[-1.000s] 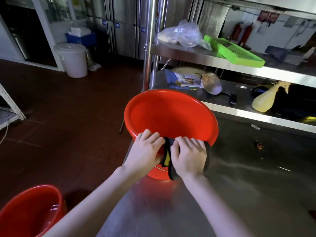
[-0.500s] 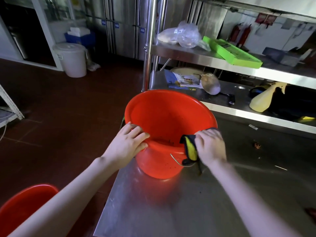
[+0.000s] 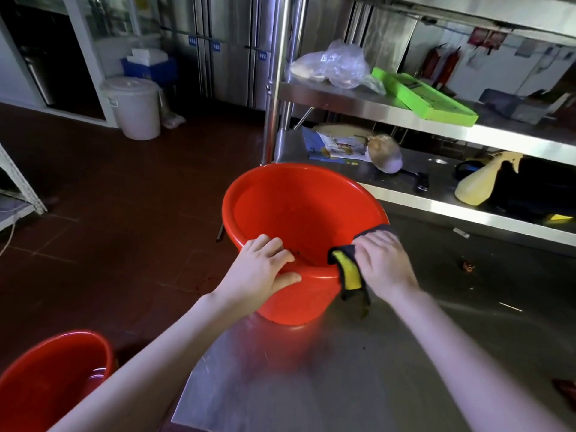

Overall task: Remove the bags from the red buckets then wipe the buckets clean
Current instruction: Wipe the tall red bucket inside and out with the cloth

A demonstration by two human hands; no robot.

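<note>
Cloth (image 3: 348,269) farther right under right hand (image 3: 385,263); left hand (image 3: 257,269) on bucket (image 3: 299,210)

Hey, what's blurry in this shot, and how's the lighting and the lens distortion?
Head view: right hand and cloth are motion-blurred at the red bucket rim, left hand sharper; the room is dim, with glare along the steel shelf edges; the wide lens bows straight lines near the borders.

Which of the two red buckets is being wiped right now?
The bucket on the table: the left hand grips its rim and the right hand holds a cloth against it. The lower-left bucket is untouched.
</note>
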